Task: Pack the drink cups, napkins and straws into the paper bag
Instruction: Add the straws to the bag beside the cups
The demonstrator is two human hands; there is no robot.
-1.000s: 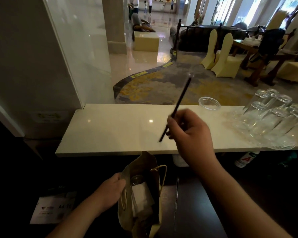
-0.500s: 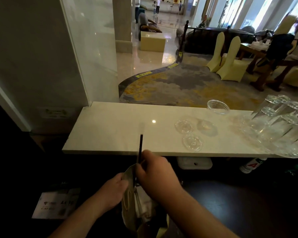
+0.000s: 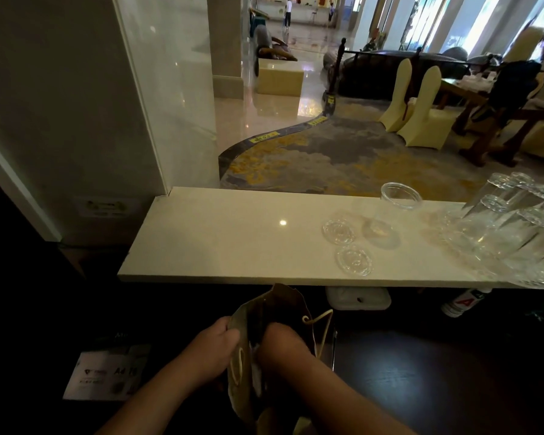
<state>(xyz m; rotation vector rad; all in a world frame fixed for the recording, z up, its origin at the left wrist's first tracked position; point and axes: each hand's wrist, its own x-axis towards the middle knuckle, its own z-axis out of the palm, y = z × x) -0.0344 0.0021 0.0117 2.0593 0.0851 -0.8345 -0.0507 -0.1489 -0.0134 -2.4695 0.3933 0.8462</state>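
Note:
A brown paper bag (image 3: 285, 306) with cord handles stands open on the dark desk below the counter. My left hand (image 3: 212, 348) grips its left rim and holds the mouth apart. The fingers of my right hand (image 3: 285, 343) are down inside the mouth, hidden by the paper. No straw shows in that hand. Something white, like a napkin (image 3: 255, 373), shows inside the bag. On the cream counter (image 3: 217, 240) stands a clear plastic cup (image 3: 390, 215), with two clear lids (image 3: 339, 230) (image 3: 355, 261) lying beside it.
Several upturned drinking glasses (image 3: 515, 227) crowd the counter's right end. Under the counter sit a white container (image 3: 358, 298) and a bottle with a red label (image 3: 462, 304). A white card (image 3: 107, 375) lies on the desk at the left. Beyond the counter is a hall with chairs.
My right hand brought the black straw down from above the counter into the bag; the straw is now out of sight. My left hand stayed on the bag's rim.

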